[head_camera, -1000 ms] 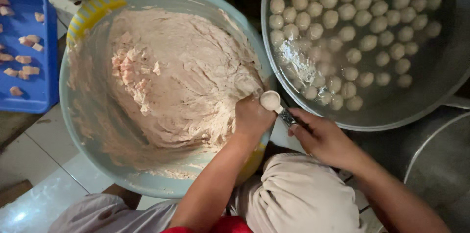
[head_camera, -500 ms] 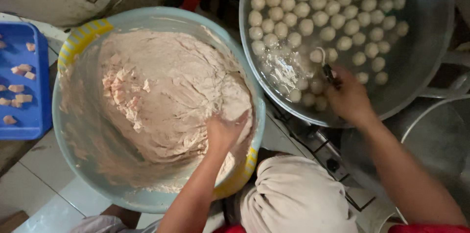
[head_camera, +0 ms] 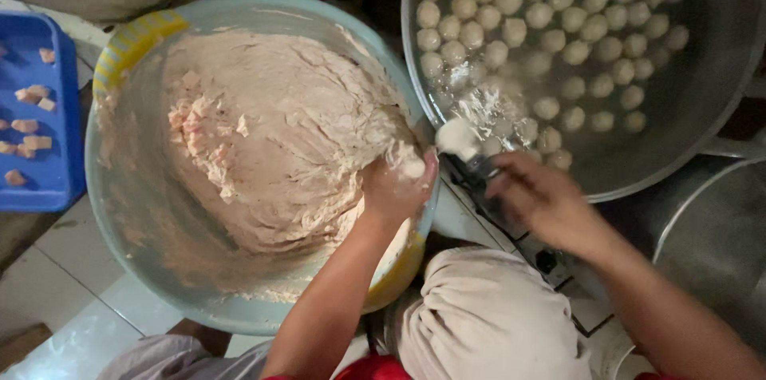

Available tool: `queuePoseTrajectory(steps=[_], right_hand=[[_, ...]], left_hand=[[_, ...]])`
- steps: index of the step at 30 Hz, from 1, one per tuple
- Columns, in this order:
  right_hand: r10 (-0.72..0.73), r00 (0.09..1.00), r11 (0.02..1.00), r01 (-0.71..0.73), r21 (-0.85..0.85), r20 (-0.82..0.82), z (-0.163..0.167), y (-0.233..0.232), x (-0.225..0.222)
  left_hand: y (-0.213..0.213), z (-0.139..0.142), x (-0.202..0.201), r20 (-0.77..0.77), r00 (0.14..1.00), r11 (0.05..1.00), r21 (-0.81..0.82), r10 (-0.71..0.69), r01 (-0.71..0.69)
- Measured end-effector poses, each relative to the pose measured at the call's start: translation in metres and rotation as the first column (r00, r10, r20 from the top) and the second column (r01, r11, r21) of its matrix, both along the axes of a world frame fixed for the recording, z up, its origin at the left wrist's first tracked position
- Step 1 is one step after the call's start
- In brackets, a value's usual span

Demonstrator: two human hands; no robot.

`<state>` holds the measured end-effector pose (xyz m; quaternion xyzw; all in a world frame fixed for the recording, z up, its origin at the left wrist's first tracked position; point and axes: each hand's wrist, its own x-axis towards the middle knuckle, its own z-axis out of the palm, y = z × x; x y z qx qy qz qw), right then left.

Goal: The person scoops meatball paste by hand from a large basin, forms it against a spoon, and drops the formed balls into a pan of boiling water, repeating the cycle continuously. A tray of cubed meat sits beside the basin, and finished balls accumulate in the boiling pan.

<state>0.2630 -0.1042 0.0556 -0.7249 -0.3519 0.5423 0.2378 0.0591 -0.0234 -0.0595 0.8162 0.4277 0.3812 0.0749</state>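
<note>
My left hand [head_camera: 392,188] is closed around a lump of pale pink paste at the right rim of a large light-blue basin [head_camera: 144,268] heaped with that paste [head_camera: 271,132]. My right hand [head_camera: 546,200] grips a spoon whose bowl carries a white ball of paste [head_camera: 457,139], held just right of my left fist, at the near edge of the pot. The big metal pot [head_camera: 686,108] to the right holds water with several pale balls [head_camera: 558,21] floating in it.
A blue tray [head_camera: 48,180] with small orange-pink cubes lies at the far left. A cloth-covered knee [head_camera: 487,324] is below the basin. A stove surface shows under the pot, another metal rim [head_camera: 702,220] at lower right, and white floor tiles at lower left.
My right hand has come back from over the pot to my left fist, and the spoon now carries a fresh ball. My left hand has moved from the paste heap to the basin's right rim.
</note>
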Motion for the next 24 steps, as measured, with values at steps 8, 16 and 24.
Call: queuePoseTrajectory(steps=[8, 16, 24], right_hand=[[0.272, 0.951, 0.943, -0.294, 0.158, 0.146, 0.011, -0.003, -0.032], [0.117, 0.959, 0.983, -0.149, 0.107, 0.256, 0.000, 0.003, 0.005], [0.086, 0.760, 0.963, -0.230, 0.143, 0.645, -0.019, 0.012, 0.041]], left_hand=[[-0.007, 0.005, 0.006, 0.165, 0.984, 0.772, -0.634, 0.074, 0.048], [0.002, 0.002, 0.001, -0.300, 0.937, 0.802, -0.507, 0.180, -0.316], [0.000, -0.010, -0.006, -0.086, 0.985, 0.971, -0.199, -0.149, 0.130]])
